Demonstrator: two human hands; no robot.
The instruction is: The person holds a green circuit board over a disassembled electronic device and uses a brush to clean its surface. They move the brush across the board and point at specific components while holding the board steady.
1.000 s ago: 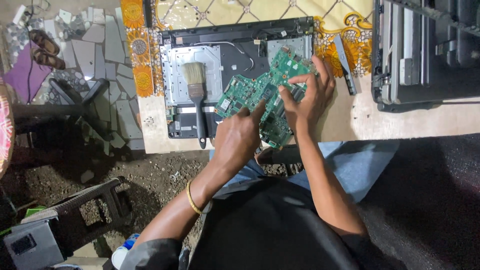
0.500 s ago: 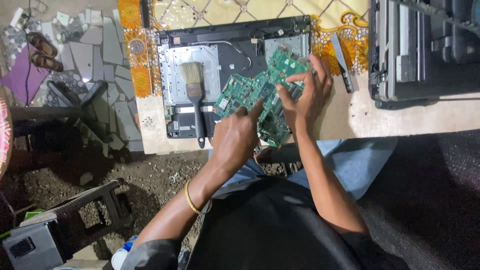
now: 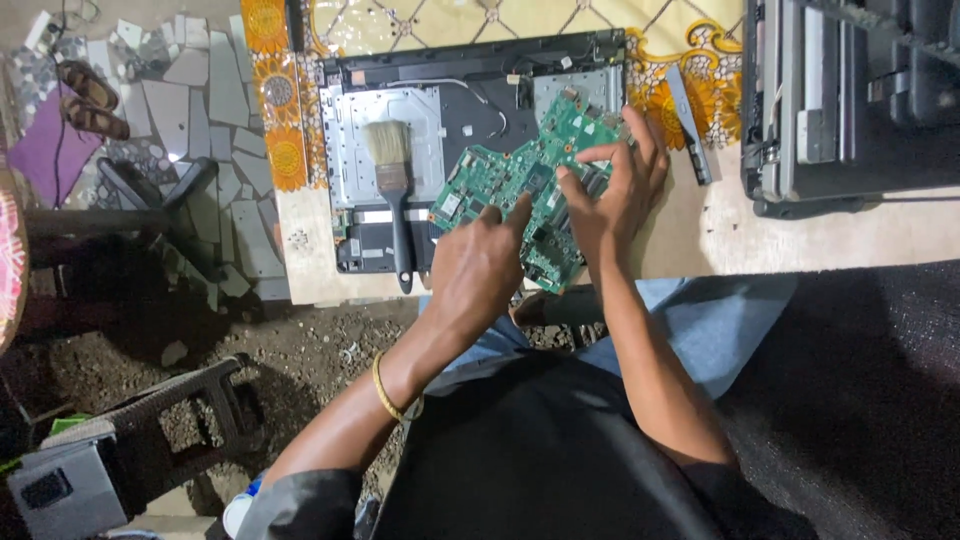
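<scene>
A green circuit board point(image 3: 505, 175) is held tilted above an opened laptop chassis point(image 3: 470, 90) on the table. My right hand point(image 3: 615, 185) grips the board's right side, fingers spread over its top face. My left hand point(image 3: 480, 265) is under the board's lower edge, index finger pointing onto its surface. A paintbrush point(image 3: 392, 190) with pale bristles and a dark handle lies on the chassis, left of the board.
A patterned yellow cloth point(image 3: 450, 25) covers the table's far part. A dark stack of laptop cases point(image 3: 850, 100) sits at the right. A small dark tool point(image 3: 688, 120) lies right of the chassis. Broken tiles point(image 3: 200, 90) and sandals point(image 3: 90, 95) lie on the floor at left.
The board stays in both hands with only slight shifts. My left index finger has moved a little along the board's face.
</scene>
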